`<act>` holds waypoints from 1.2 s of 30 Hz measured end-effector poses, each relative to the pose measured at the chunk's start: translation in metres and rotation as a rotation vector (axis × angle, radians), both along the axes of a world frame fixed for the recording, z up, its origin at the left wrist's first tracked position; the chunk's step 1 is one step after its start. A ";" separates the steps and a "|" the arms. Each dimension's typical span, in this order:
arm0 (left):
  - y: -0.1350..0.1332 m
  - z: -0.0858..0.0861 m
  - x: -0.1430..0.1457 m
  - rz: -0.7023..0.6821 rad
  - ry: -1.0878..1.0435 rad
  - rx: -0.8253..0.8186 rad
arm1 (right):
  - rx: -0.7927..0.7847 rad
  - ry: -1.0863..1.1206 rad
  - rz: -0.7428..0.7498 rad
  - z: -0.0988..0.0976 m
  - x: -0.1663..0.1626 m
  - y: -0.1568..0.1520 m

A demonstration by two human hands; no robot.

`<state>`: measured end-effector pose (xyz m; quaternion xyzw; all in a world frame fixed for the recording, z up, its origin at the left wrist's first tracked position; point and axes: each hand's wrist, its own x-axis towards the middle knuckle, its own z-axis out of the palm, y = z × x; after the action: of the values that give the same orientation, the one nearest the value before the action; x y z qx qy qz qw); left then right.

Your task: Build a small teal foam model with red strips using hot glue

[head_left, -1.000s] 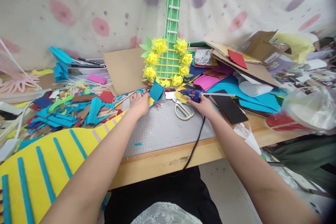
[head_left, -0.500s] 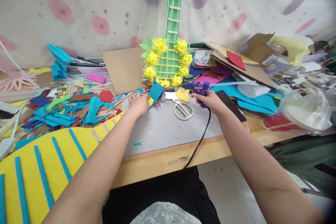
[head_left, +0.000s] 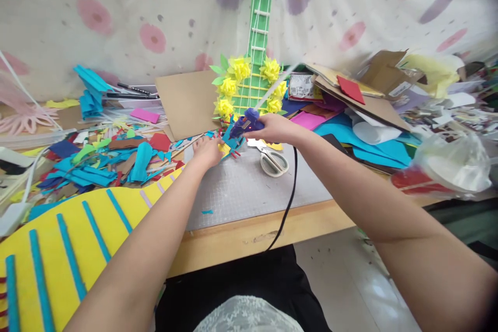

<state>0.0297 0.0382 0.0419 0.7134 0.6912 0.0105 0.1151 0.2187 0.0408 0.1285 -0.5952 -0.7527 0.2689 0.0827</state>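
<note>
My right hand (head_left: 275, 128) grips a purple hot glue gun (head_left: 249, 123), tilted so its nozzle points down at the blue end of a yellow-and-blue striped craft piece (head_left: 93, 228). Red bits stick out from that blue end. My left hand (head_left: 208, 150) has its fingers closed on the piece's narrow yellow neck, just below the blue end. White-handled scissors (head_left: 274, 162) lie on the grey cutting mat (head_left: 249, 192), close to a yellow scrap partly hidden by my right hand. Directly behind stands a green paper guitar (head_left: 259, 36) ringed with yellow flowers (head_left: 238, 68).
Blue, red and green scraps (head_left: 105, 161) are heaped on the left. Cardboard (head_left: 187, 104) leans against the wall cover. More paper and cardboard (head_left: 354, 91) pile up on the right, beside a bagged red-and-white container (head_left: 443, 171). The glue gun's black cord (head_left: 290, 197) hangs over the table edge.
My right hand has carried the glue gun leftward and tipped its nozzle down onto the blue end. My left hand stays in its hold on the striped piece.
</note>
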 end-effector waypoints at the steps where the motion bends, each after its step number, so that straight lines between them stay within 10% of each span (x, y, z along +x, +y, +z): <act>1: 0.000 0.001 -0.001 0.003 -0.005 -0.003 | -0.011 -0.063 0.016 0.002 -0.007 0.002; 9: 0.003 0.002 -0.002 0.016 -0.021 -0.018 | -0.028 -0.365 0.066 -0.001 -0.032 0.006; 36: 0.006 0.001 -0.002 0.053 -0.062 -0.033 | -0.010 -0.414 0.093 -0.003 -0.041 0.013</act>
<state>0.0275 0.0443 0.0429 0.6923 0.7058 0.0243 0.1480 0.1782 0.0539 0.1253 -0.6028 -0.7789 0.1481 -0.0892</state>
